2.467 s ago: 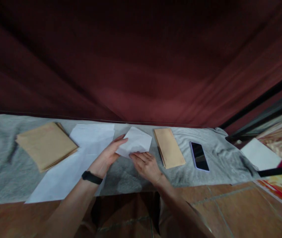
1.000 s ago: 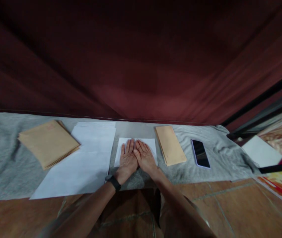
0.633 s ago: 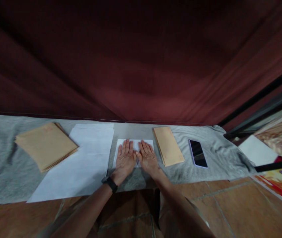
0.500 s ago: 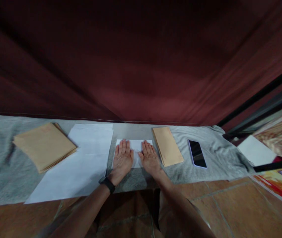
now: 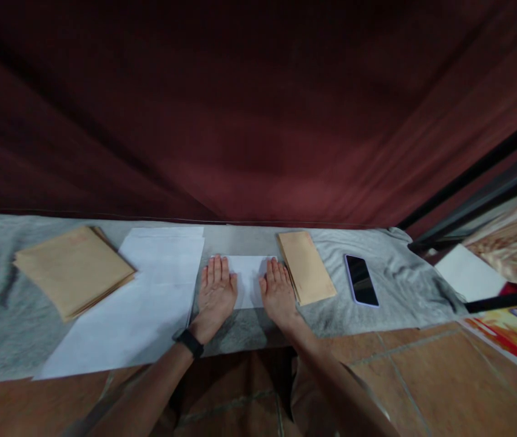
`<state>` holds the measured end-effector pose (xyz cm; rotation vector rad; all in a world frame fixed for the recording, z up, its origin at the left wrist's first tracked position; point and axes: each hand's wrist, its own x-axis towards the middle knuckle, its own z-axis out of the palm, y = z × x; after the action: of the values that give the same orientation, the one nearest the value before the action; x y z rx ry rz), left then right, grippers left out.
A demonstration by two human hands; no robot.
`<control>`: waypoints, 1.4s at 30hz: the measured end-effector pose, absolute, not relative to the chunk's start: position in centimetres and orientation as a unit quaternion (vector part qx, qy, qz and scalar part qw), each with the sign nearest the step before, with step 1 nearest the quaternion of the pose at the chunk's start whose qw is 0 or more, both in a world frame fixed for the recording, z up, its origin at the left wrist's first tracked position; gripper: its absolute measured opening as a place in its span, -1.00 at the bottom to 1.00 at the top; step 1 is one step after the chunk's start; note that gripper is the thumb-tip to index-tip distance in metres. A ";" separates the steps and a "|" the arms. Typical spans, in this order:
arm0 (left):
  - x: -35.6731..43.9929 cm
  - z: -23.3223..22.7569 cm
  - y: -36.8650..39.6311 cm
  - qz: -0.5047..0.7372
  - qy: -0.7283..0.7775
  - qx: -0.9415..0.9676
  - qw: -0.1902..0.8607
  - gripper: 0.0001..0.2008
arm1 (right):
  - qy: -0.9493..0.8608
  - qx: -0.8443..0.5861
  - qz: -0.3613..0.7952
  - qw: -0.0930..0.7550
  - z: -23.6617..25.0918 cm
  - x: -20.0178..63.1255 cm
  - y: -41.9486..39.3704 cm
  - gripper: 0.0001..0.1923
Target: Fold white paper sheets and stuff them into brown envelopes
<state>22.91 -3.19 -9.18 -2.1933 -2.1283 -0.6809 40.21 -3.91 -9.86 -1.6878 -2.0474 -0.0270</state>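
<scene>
A small white sheet of paper (image 5: 249,282), apparently folded, lies in front of me on the grey cloth. My left hand (image 5: 217,291) rests flat over its left end, fingers stretched forward. Flat on the right end is my right hand (image 5: 278,292), also with its fingers extended. Bare paper shows between the two hands. Close beside my right hand lies a small stack of brown envelopes (image 5: 308,267). To the left of my left hand are large white sheets (image 5: 144,297), with a bigger pile of brown envelopes (image 5: 76,267) partly over their left edge.
A phone (image 5: 361,280) lies face up on the grey cloth (image 5: 404,279) to the right. Behind the surface hangs a dark red curtain (image 5: 258,145). Dark metal bars (image 5: 481,170) and a white board (image 5: 470,273) stand at the right. Tiled floor (image 5: 440,364) shows below.
My hands have slid apart over the small white paper, the left moving outward most. More of the paper shows between them now.
</scene>
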 end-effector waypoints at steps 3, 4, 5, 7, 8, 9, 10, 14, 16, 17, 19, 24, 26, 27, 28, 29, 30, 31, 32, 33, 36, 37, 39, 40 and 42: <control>23.9 -8.6 -3.3 -0.213 -0.629 -0.748 0.002 -0.39 | -0.773 -0.587 0.030 0.240 -8.6 39.4 -3.5 -0.42; 24.3 -8.6 -3.4 -0.204 -0.608 -0.767 0.000 -0.40 | -0.782 -0.574 0.046 0.239 -8.4 39.1 -3.3 -0.43; 24.6 -8.7 -3.5 -0.193 -0.589 -0.785 -0.002 -0.40 | -0.792 -0.560 0.060 0.237 -8.3 38.7 -3.3 -0.43; 25.1 -8.9 -3.6 -0.164 -0.570 -0.805 -0.002 -0.40 | -0.810 -0.533 0.082 0.230 -8.3 37.9 -3.2 -0.43; 25.1 -9.0 -3.7 -0.150 -0.568 -0.809 -0.001 -0.40 | -0.816 -0.525 0.088 0.225 -8.4 37.6 -3.3 -0.44; 25.1 -9.1 -3.7 -0.140 -0.570 -0.810 0.001 -0.40 | -0.819 -0.523 0.089 0.221 -8.6 37.4 -3.3 -0.44; 24.9 -9.2 -3.7 -0.132 -0.574 -0.808 0.003 -0.40 | -0.820 -0.523 0.087 0.217 -8.7 37.3 -3.3 -0.44; 23.8 -9.0 -3.5 -0.131 -0.597 -0.791 0.000 -0.40 | -0.820 -0.530 0.056 0.206 -9.4 37.4 -3.5 -0.44; 23.1 -9.0 -3.4 -0.144 -0.609 -0.780 -0.003 -0.41 | -0.822 -0.530 0.037 0.204 -9.7 37.8 -3.6 -0.44; 22.8 -9.0 -3.3 -0.150 -0.614 -0.775 -0.004 -0.41 | -0.821 -0.532 0.029 0.204 -9.7 38.1 -3.6 -0.44; 22.4 -9.1 -3.2 -0.160 -0.626 -0.763 -0.002 -0.41 | -0.818 -0.538 0.017 0.205 -9.9 38.6 -3.6 -0.43; 21.7 -9.6 -3.2 -0.190 -0.653 -0.734 -0.004 -0.39 | -0.802 -0.561 -0.003 0.206 -10.3 39.8 -3.5 -0.40; 21.6 -9.7 -3.3 -0.205 -0.656 -0.726 -0.002 -0.39 | -0.795 -0.568 -0.014 0.211 -10.4 40.0 -3.7 -0.39; 21.6 -9.7 -3.3 -0.212 -0.657 -0.723 0.000 -0.39 | -0.792 -0.571 -0.018 0.214 -10.5 40.1 -3.7 -0.39; 21.6 -9.7 -3.3 -0.216 -0.660 -0.720 0.000 -0.38 | -0.790 -0.573 -0.022 0.217 -10.5 40.2 -3.8 -0.39; 21.6 -9.7 -3.3 -0.216 -0.663 -0.716 -0.001 -0.38 | -0.788 -0.575 -0.025 0.220 -10.6 40.3 -3.9 -0.38; 21.5 -9.6 -3.2 -0.212 -0.668 -0.713 -0.004 -0.37 | -0.786 -0.577 -0.026 0.221 -10.6 40.3 -3.9 -0.38; 21.5 -9.4 -3.2 -0.205 -0.674 -0.710 -0.007 -0.37 | -0.785 -0.579 -0.027 0.221 -10.6 40.3 -4.0 -0.37; 21.6 -9.2 -3.2 -0.194 -0.680 -0.707 -0.009 -0.37 | -0.783 -0.581 -0.026 0.221 -10.6 40.4 -4.1 -0.37; 21.7 -8.9 -3.1 -0.184 -0.685 -0.704 -0.011 -0.37 | -0.782 -0.583 -0.023 0.220 -10.5 40.4 -4.1 -0.37; 22.4 -8.0 -3.3 -0.164 -0.677 -0.717 -0.009 -0.39 | -0.775 -0.594 -0.007 0.216 -10.1 40.2 -4.1 -0.39; 22.8 -7.7 -3.4 -0.163 -0.663 -0.731 -0.007 -0.39 | -0.772 -0.598 -0.001 0.214 -9.9 40.1 -4.1 -0.40; 23.7 -7.4 -3.9 -0.165 -0.618 -0.768 -0.005 -0.40 | -0.774 -0.598 0.009 0.209 -9.4 39.9 -4.1 -0.43; 24.2 -7.4 -4.2 -0.165 -0.595 -0.786 -0.004 -0.41 | -0.779 -0.593 0.015 0.205 -9.1 39.7 -4.1 -0.44; 24.8 -7.6 -4.6 -0.158 -0.564 -0.811 -0.004 -0.42 | -0.793 -0.578 0.031 0.190 -8.7 39.5 -4.2 -0.45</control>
<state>24.84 -4.59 -7.60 -2.5536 -1.7753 -0.4989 39.46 -4.18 -8.73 -1.6246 -2.2275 0.0873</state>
